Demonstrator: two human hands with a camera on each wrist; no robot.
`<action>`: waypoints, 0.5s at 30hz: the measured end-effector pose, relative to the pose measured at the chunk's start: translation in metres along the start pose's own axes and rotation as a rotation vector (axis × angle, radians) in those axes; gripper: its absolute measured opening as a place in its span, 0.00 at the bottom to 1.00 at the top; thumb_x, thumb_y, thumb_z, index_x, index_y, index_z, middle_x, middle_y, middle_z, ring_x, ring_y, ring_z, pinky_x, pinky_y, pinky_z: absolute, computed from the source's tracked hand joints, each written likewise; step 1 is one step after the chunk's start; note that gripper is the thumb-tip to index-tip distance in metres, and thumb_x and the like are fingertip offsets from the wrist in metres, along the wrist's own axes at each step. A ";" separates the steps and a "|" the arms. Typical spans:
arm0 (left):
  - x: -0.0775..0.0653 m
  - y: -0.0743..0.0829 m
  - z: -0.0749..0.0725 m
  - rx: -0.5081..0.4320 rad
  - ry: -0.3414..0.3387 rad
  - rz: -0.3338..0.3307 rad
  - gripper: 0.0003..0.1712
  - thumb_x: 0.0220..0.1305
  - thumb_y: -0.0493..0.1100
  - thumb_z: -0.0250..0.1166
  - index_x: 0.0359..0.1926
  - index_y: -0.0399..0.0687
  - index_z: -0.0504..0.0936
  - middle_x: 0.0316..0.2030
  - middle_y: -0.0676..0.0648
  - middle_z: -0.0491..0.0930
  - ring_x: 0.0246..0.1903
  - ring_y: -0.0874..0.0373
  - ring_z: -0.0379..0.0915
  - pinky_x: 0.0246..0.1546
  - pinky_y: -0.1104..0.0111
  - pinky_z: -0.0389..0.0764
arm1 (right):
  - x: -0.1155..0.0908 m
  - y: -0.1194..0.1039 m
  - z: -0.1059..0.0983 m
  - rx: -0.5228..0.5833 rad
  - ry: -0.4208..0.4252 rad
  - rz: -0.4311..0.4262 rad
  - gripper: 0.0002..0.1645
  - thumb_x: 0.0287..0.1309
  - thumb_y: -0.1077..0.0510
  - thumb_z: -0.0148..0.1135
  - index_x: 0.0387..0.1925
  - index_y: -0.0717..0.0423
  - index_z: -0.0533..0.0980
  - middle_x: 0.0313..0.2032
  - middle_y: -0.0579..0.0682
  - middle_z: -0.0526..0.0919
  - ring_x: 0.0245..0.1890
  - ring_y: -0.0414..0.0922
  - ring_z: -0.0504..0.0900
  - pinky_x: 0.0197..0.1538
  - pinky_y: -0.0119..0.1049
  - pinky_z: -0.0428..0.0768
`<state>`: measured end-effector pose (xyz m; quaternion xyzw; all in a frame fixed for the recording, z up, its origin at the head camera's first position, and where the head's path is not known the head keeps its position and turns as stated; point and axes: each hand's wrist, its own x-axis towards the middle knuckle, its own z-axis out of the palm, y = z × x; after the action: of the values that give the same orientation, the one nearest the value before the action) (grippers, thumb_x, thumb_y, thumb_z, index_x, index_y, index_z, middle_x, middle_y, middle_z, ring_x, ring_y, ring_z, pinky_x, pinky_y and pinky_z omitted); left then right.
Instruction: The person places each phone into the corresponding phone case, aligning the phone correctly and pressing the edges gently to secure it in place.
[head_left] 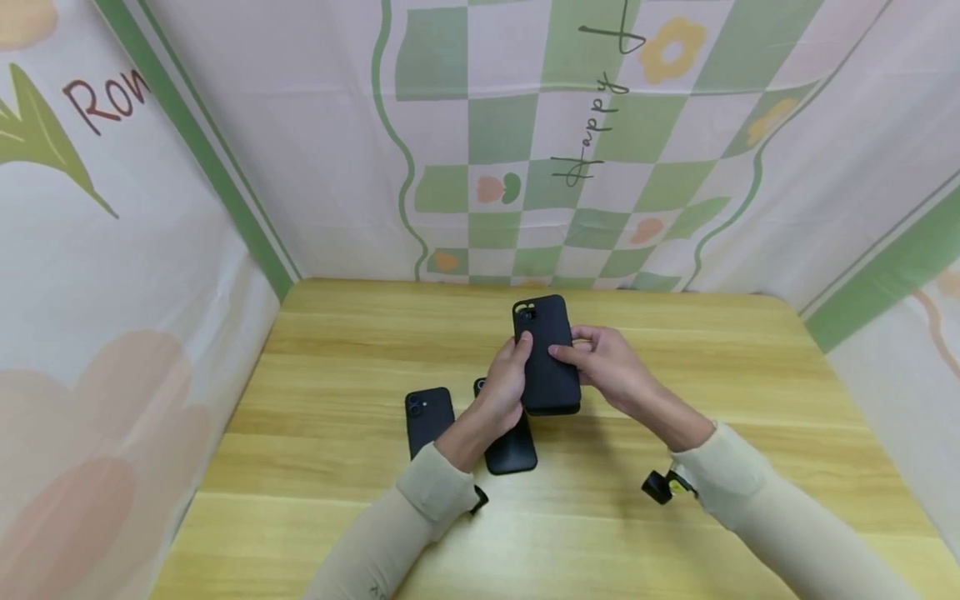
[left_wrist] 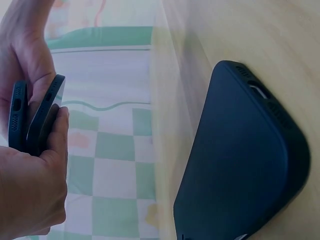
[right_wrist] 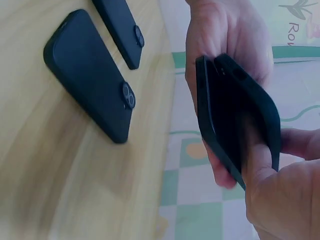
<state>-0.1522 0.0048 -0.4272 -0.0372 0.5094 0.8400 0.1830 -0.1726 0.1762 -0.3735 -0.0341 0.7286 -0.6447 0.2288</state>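
A black phone case [head_left: 546, 358] with a camera cutout is held up above the table. Close beneath it lies a second black phone-shaped piece [right_wrist: 202, 107]; a wedge of space parts the two. My left hand [head_left: 504, 379] grips the pair from the left, thumb on the upper case's edge and fingers [right_wrist: 222, 172] under the lower piece. From the right, my right hand [head_left: 611, 367] pinches the upper case, its thumb on top and a finger in the gap. I cannot tell whether the lower piece is a phone or another case.
Two black phones lie on the wooden table [head_left: 337, 367]: one phone [head_left: 427, 414] at the left, partly behind my left forearm, another phone [head_left: 513, 450] below the held pair. A patterned cloth [head_left: 495, 125] hangs behind the table.
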 end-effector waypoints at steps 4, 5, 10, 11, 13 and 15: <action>-0.001 0.001 0.000 -0.006 0.017 0.003 0.31 0.87 0.58 0.43 0.81 0.50 0.61 0.71 0.45 0.73 0.72 0.50 0.67 0.75 0.52 0.66 | -0.004 -0.004 -0.007 -0.125 0.027 -0.026 0.23 0.74 0.61 0.63 0.59 0.77 0.71 0.35 0.50 0.92 0.34 0.42 0.92 0.43 0.36 0.90; -0.002 0.001 0.000 -0.008 0.022 0.001 0.31 0.87 0.58 0.43 0.81 0.50 0.61 0.71 0.45 0.73 0.72 0.50 0.67 0.75 0.52 0.66 | -0.005 -0.005 -0.009 -0.161 0.034 -0.034 0.23 0.74 0.61 0.63 0.59 0.77 0.72 0.36 0.51 0.92 0.34 0.43 0.92 0.43 0.36 0.90; -0.003 0.002 0.001 -0.017 0.032 -0.008 0.32 0.87 0.57 0.44 0.82 0.49 0.58 0.74 0.44 0.70 0.75 0.49 0.63 0.77 0.51 0.63 | -0.008 -0.010 -0.017 -0.297 0.058 -0.082 0.23 0.73 0.60 0.64 0.59 0.76 0.76 0.40 0.59 0.92 0.34 0.46 0.92 0.43 0.40 0.90; -0.003 0.002 0.001 -0.018 0.033 -0.009 0.33 0.87 0.57 0.44 0.82 0.49 0.57 0.74 0.44 0.69 0.76 0.49 0.62 0.78 0.51 0.62 | -0.009 -0.011 -0.018 -0.320 0.064 -0.092 0.22 0.73 0.60 0.65 0.58 0.75 0.77 0.40 0.60 0.92 0.33 0.46 0.92 0.42 0.40 0.91; -0.004 0.002 0.002 -0.012 0.037 -0.008 0.34 0.87 0.57 0.45 0.83 0.48 0.56 0.75 0.45 0.68 0.76 0.49 0.60 0.78 0.51 0.61 | -0.009 -0.013 -0.020 -0.373 0.080 -0.113 0.20 0.73 0.60 0.65 0.55 0.74 0.79 0.39 0.60 0.92 0.31 0.45 0.92 0.39 0.39 0.90; -0.003 0.002 0.002 -0.015 0.033 0.000 0.32 0.87 0.56 0.45 0.82 0.48 0.57 0.73 0.44 0.70 0.75 0.49 0.62 0.77 0.51 0.63 | -0.009 -0.014 -0.022 -0.431 0.101 -0.131 0.18 0.73 0.58 0.66 0.52 0.72 0.81 0.36 0.59 0.91 0.30 0.43 0.91 0.36 0.36 0.90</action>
<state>-0.1497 0.0049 -0.4237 -0.0525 0.5060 0.8431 0.1741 -0.1764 0.1975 -0.3557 -0.0969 0.8562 -0.4886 0.1370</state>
